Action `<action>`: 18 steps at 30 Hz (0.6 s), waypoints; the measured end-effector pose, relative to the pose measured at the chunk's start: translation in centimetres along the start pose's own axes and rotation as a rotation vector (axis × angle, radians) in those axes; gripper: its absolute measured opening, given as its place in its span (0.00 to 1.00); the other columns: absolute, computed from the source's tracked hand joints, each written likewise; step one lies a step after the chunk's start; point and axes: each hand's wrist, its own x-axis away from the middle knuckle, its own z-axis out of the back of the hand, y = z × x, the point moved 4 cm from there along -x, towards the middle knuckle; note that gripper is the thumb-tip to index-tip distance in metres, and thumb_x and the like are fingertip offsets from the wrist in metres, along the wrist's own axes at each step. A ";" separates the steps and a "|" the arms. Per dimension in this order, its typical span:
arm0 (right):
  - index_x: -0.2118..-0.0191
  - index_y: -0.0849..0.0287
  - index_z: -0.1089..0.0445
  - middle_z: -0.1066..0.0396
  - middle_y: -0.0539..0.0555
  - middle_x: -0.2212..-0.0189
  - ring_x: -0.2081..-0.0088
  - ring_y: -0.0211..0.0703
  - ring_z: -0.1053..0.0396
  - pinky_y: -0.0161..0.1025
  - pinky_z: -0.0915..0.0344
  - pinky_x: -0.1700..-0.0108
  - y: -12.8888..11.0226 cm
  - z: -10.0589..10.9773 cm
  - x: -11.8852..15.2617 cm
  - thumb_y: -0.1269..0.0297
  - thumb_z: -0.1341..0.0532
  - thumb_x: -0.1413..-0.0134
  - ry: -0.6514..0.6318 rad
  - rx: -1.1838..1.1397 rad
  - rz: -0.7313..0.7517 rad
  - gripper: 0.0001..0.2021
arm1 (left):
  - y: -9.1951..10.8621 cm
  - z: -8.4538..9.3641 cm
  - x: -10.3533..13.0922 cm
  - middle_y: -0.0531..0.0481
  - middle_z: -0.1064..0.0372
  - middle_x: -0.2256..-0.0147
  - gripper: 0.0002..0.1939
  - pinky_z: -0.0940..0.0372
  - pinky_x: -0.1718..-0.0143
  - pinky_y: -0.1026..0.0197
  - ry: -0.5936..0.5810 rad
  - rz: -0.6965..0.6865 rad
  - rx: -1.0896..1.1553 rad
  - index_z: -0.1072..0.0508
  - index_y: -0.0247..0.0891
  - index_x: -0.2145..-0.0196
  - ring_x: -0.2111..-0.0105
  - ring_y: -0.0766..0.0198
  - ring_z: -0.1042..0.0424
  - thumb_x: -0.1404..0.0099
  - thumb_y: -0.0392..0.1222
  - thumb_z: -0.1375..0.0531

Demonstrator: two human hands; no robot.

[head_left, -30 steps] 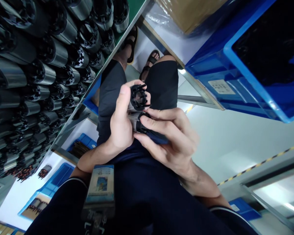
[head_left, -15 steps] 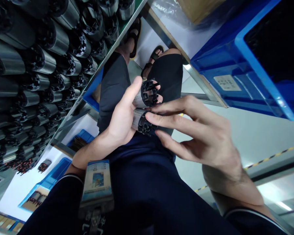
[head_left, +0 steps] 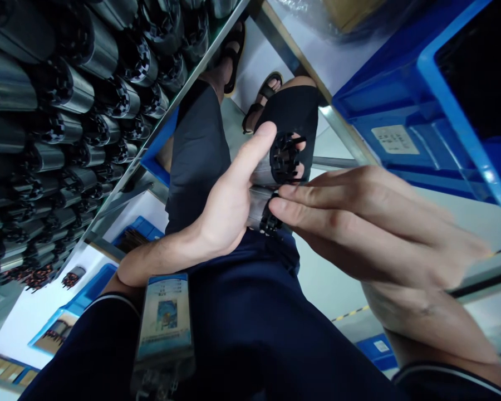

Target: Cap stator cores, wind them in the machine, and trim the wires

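Observation:
Two motor stator cores lie side by side in my left hand [head_left: 225,209], which is wrapped round their grey metal bodies with the thumb stretched along the upper one. The upper stator core [head_left: 284,157] turns its black, slotted plastic end to the right. Below it, against my palm, is the lower stator core [head_left: 259,207], its black end partly covered by my right fingers. My right hand [head_left: 371,228] comes in from the right, index finger and thumb pressed together at that black end. Whether anything small sits between these fingertips is hidden.
Rows of similar stator cores [head_left: 73,92] fill the rack at the left. A large blue bin [head_left: 404,120] stands at the upper right. Blue trays [head_left: 58,328] lie on the white surface at lower left. A badge [head_left: 166,312] hangs at my chest.
Both hands and the two stator cores have shifted right in view. My right fingers, spread round the lower core's black end before, are now closed together at its edge.

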 end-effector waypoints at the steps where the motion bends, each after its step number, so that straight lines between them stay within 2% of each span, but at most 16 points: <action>1: 0.38 0.37 0.11 0.08 0.48 0.47 0.55 0.53 0.10 0.53 0.11 0.54 -0.2 0.0 -0.1 0.67 0.22 0.28 -0.039 0.053 0.073 0.20 | 0.2 -0.1 0.0 0.47 0.18 0.63 0.28 0.23 0.61 0.67 0.015 0.005 0.008 0.18 0.37 0.59 0.54 0.59 0.12 0.07 0.56 0.47; 3: 0.32 0.42 0.14 0.09 0.50 0.43 0.51 0.53 0.09 0.52 0.10 0.48 -0.1 -0.3 -0.2 0.70 0.24 0.26 -0.055 0.115 0.140 0.23 | 0.8 -0.2 0.0 0.46 0.18 0.62 0.26 0.19 0.54 0.62 0.049 0.002 0.035 0.20 0.37 0.59 0.51 0.56 0.11 0.07 0.53 0.48; 5: 0.25 0.53 0.20 0.10 0.55 0.40 0.45 0.54 0.09 0.51 0.09 0.42 0.0 -1.0 -0.2 0.68 0.26 0.24 -0.002 0.074 0.224 0.27 | 1.7 -0.4 0.1 0.46 0.18 0.61 0.24 0.15 0.45 0.54 0.057 -0.059 0.065 0.22 0.37 0.58 0.47 0.53 0.10 0.07 0.51 0.49; 7: 0.22 0.66 0.24 0.13 0.64 0.35 0.38 0.59 0.11 0.53 0.10 0.35 0.2 -2.1 0.0 0.61 0.23 0.25 0.121 0.006 0.290 0.33 | 2.5 -0.8 0.5 0.46 0.18 0.58 0.23 0.15 0.37 0.47 0.036 -0.166 0.068 0.22 0.40 0.57 0.41 0.51 0.11 0.07 0.51 0.49; 8: 0.22 0.69 0.24 0.14 0.67 0.33 0.36 0.61 0.12 0.54 0.11 0.34 0.4 -2.8 0.2 0.58 0.21 0.28 0.206 -0.024 0.291 0.36 | 2.7 -1.0 0.8 0.47 0.18 0.56 0.21 0.16 0.35 0.46 0.026 -0.212 0.061 0.22 0.41 0.55 0.39 0.50 0.12 0.07 0.52 0.49; 9: 0.23 0.66 0.24 0.15 0.67 0.33 0.36 0.62 0.12 0.55 0.11 0.34 0.8 -3.6 0.4 0.56 0.18 0.32 0.297 -0.045 0.263 0.39 | 2.7 -1.1 1.1 0.47 0.17 0.53 0.19 0.16 0.35 0.46 0.016 -0.243 0.053 0.23 0.43 0.51 0.37 0.50 0.14 0.07 0.52 0.49; 11: 0.25 0.55 0.21 0.12 0.61 0.38 0.43 0.59 0.09 0.55 0.08 0.40 1.6 -5.1 0.9 0.56 0.14 0.38 0.474 -0.082 0.184 0.40 | 2.1 -1.1 1.7 0.45 0.17 0.47 0.15 0.17 0.34 0.44 0.014 -0.246 0.053 0.25 0.45 0.42 0.33 0.48 0.16 0.08 0.54 0.47; 14: 0.25 0.43 0.24 0.11 0.54 0.46 0.51 0.55 0.09 0.53 0.07 0.49 2.7 -6.7 1.7 0.52 0.17 0.33 0.639 -0.227 0.079 0.36 | 1.2 -0.2 2.2 0.43 0.18 0.42 0.17 0.17 0.35 0.43 -0.019 -0.269 0.044 0.28 0.46 0.34 0.32 0.46 0.17 0.11 0.56 0.39; 16: 0.25 0.43 0.26 0.12 0.55 0.46 0.49 0.56 0.09 0.54 0.07 0.47 3.1 -6.8 2.1 0.51 0.21 0.28 0.643 -0.372 0.030 0.32 | 1.6 0.8 2.0 0.46 0.17 0.42 0.18 0.18 0.35 0.49 -0.066 -0.374 -0.018 0.25 0.47 0.38 0.33 0.49 0.17 0.17 0.53 0.29; 18: 0.26 0.44 0.28 0.12 0.57 0.41 0.44 0.55 0.09 0.54 0.08 0.42 3.1 -6.4 2.1 0.54 0.23 0.25 0.537 -0.514 -0.024 0.28 | 2.7 1.8 1.4 0.49 0.16 0.43 0.21 0.19 0.39 0.57 -0.085 -0.522 -0.082 0.24 0.48 0.44 0.36 0.54 0.15 0.25 0.46 0.20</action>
